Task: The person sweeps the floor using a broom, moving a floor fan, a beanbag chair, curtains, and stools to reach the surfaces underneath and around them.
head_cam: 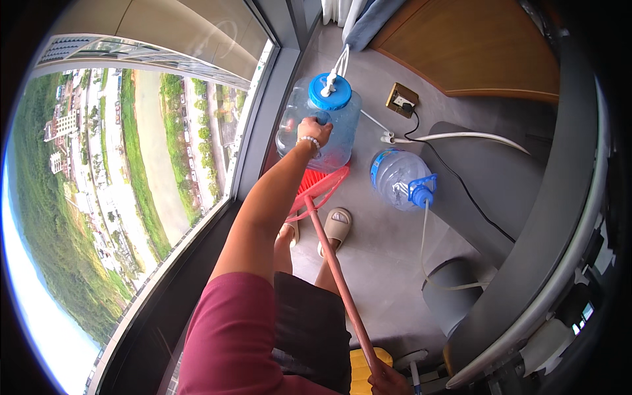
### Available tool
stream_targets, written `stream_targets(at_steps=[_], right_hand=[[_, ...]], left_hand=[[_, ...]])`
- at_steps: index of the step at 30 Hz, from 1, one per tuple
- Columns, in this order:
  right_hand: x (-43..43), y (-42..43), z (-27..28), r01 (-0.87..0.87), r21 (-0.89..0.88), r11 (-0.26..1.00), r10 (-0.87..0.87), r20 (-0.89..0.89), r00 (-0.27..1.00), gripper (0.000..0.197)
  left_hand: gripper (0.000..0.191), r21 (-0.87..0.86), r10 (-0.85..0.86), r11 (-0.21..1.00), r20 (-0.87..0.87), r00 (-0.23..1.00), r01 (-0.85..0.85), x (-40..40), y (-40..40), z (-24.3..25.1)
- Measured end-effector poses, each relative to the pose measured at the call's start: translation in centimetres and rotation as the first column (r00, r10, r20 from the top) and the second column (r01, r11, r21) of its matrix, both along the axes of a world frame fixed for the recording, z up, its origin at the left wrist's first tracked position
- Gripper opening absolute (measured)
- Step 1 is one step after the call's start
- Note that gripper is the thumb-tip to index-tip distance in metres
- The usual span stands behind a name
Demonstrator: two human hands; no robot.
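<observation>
My left hand (314,132), with a beaded bracelet at its wrist, is closed on the handle of a large clear plastic water jug (340,133) with a blue lid, beside the window frame. White tubes run to the lid. My right hand (390,381), at the bottom edge, holds the reddish pole of a broom (335,269). The broom's red bristled head (318,186) lies just below the jug, partly hidden by my left arm. Whether the head touches the jug, I cannot tell.
A clear water bottle (395,177) with a blue cap and a thin tube lies right of the jug. Behind it are a floor socket (402,100) with a black cord and a white hose (464,134). A wooden panel (474,44) stands at top right. A window (148,148) fills the left.
</observation>
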State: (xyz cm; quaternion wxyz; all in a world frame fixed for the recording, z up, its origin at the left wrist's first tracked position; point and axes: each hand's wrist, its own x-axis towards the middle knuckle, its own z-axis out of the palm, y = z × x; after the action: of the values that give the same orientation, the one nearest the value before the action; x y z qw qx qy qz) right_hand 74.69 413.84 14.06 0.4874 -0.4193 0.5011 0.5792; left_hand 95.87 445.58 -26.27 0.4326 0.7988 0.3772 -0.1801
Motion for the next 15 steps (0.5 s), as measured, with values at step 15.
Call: stream_targets(at_steps=[15], right_hand=[[-1.9,-0.4,-6.3,0.502,0.330,0.800,-0.582,0.220,0.783,0.042]], left_hand=[[0.025,0.426,-0.517,0.816,0.237,0.823,0.390,-2.2,2.0,32.2]])
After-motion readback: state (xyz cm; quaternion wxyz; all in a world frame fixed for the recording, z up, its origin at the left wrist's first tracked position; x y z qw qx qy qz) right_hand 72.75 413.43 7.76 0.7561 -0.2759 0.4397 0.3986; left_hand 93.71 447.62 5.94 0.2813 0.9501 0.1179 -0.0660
